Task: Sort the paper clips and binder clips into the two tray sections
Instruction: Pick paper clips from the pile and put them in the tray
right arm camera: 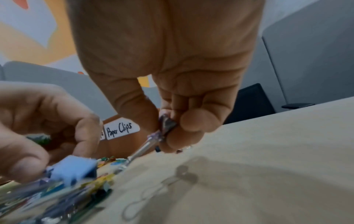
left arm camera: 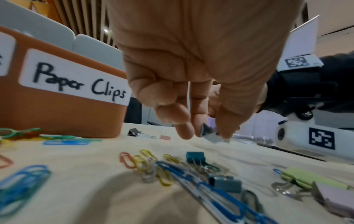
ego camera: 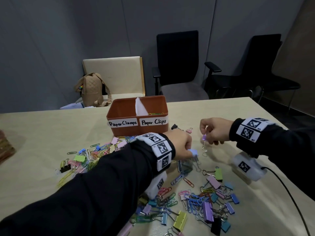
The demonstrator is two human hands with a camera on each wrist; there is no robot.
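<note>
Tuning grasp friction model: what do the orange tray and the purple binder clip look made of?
Orange tray: looks like moulded plastic, matte, with rounded corners and even colour. Purple binder clip pinched by the right hand: probably painted sheet metal, with shiny bare wire handles hanging below.

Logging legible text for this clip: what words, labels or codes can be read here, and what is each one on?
"Paper Clamps": white label on the left front of the orange tray.
"Paper Clips": white label on the tray's right front.
Square black-and-white marker codes on both wristbands and wrist cameras: patterns only; the tiny print beside them is unreadable.
</note>
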